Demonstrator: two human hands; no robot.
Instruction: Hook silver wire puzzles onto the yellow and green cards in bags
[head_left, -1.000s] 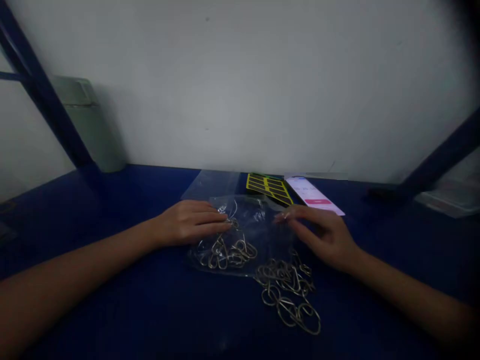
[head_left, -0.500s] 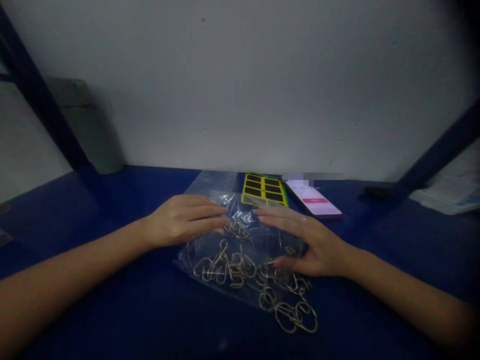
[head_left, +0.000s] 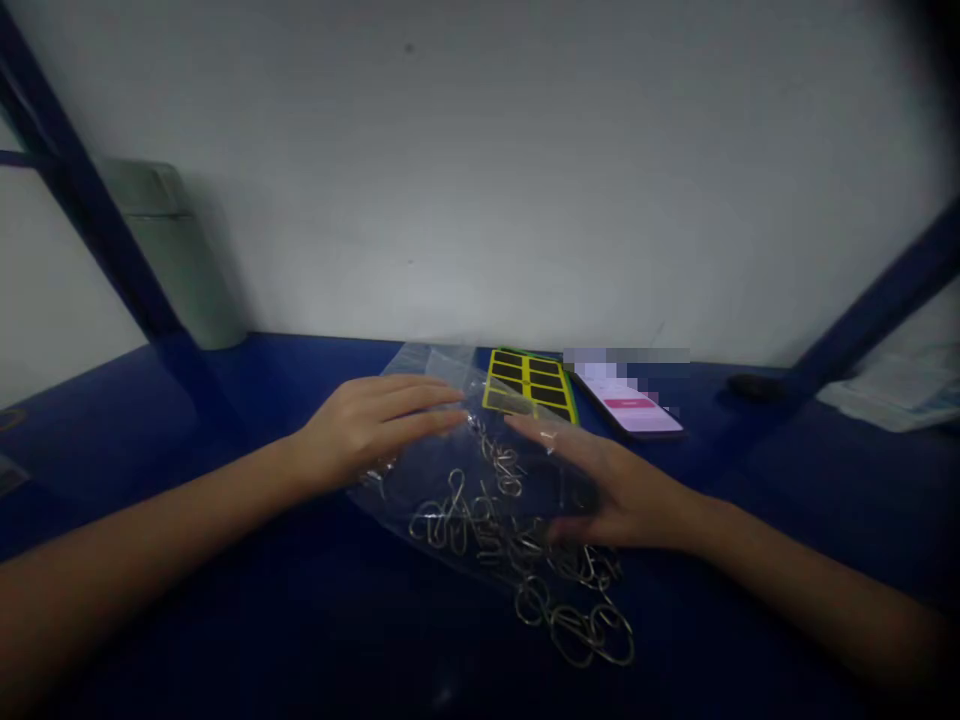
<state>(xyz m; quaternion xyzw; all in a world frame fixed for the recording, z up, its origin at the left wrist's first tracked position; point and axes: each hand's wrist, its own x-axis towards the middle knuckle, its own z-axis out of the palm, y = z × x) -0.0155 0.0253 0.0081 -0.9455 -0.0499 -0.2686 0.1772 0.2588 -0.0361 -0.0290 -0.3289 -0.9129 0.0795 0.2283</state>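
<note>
Left hand: The left hand [head_left: 371, 425] is open and flat, with the fingers close together. It grips nothing. The fingertips rest on the top of the bag.

Right hand: The right hand [head_left: 619, 490] is open too, with the fingers a bit apart. It grips nothing. It lies over the right side of the bag and seems to touch it.

Bag: The clear plastic bag [head_left: 427, 365] lies flat on the table, between the two hands.

Loops: The thin metal wire loops [head_left: 480, 530] make a messy heap under the hands. Some are seen through the bag. I cannot tell which ones are in it. Others lie on the table at the near edge of the bag.

Close by: A yellow and black card [head_left: 529, 385] lies just past the bag. A phone [head_left: 626, 400] with a lit screen lies just beside the card.

Table: The blue table [head_left: 150, 420] stands against a white wall [head_left: 480, 180].

Far left: A pale green bottle [head_left: 176, 255] stands by a dark blue post [head_left: 97, 210].

Far right: Some papers [head_left: 892, 395] lie in the corner.
</note>
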